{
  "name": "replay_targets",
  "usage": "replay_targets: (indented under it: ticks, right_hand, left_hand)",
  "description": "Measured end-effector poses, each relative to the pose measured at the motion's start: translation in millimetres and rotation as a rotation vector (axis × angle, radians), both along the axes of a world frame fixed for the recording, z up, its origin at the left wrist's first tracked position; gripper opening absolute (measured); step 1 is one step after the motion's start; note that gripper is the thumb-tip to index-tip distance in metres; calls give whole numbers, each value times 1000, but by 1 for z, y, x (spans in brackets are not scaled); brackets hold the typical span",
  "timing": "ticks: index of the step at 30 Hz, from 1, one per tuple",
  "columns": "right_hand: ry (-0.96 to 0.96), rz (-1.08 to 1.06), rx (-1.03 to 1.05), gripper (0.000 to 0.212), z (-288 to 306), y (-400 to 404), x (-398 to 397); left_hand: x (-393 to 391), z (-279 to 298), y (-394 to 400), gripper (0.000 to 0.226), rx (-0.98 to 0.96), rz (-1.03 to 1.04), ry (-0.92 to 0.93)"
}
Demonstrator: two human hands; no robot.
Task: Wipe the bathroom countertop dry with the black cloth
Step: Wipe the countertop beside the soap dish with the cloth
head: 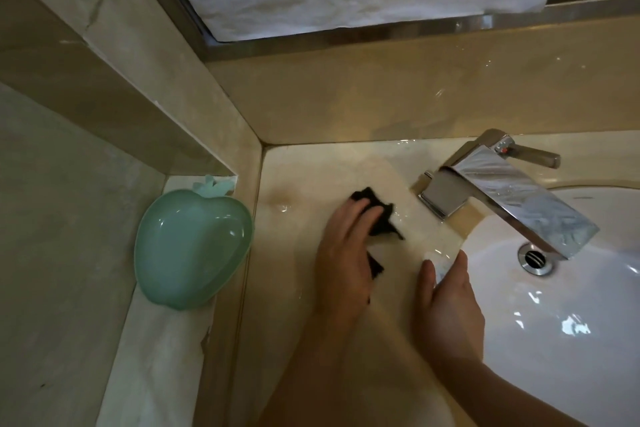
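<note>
Cloth: black cloth [379, 224] lies on the wet surface [304, 184], under the left hand [343, 253], left of the tap [512, 191].
Left hand: fingers pressed on the cloth.
Right hand [450, 308]: grips a small pale item, unclear.
Nearer hand: left; puddles lie ahead and leftward.

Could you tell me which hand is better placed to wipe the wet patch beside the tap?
The left hand: it already presses the crumpled black cloth onto the beige stone countertop, while the right hand holds a small clear object.
</note>
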State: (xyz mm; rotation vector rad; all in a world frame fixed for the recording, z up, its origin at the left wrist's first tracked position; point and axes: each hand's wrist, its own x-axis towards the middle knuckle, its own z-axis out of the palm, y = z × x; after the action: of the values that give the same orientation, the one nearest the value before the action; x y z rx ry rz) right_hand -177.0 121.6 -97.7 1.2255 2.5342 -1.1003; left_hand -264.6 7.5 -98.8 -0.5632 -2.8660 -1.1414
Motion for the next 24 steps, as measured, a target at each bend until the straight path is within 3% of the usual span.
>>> replay_targets:
  ticks: [3,5,9,13,15,18,24]
  right_hand:
    - [10,20,-14,62,0,1,0]
    - [16,28,-4,63,1,0,2]
    - [24,34,-28,66,2,1,4]
    - [82,-4,-242,77,7,9,19]
    - [27,24,-313,62,13,12,41]
    - [-93,212,-113,47,16,11,68]
    - [-102,273,117,49,5,5,65]
  left_hand:
    - [-4,12,-27,41,148,319,32]
    - [-13,14,-42,42,43,398,89]
    - [-4,0,-53,53,-111,357,-114]
    - [16,-4,-81,60,-309,221,-65]
    - [18,-1,-94,65,-361,227,-73]
    - [19,-6,-95,68,-435,199,-56]
    - [-1,-15,-71,61,-360,187,-54]
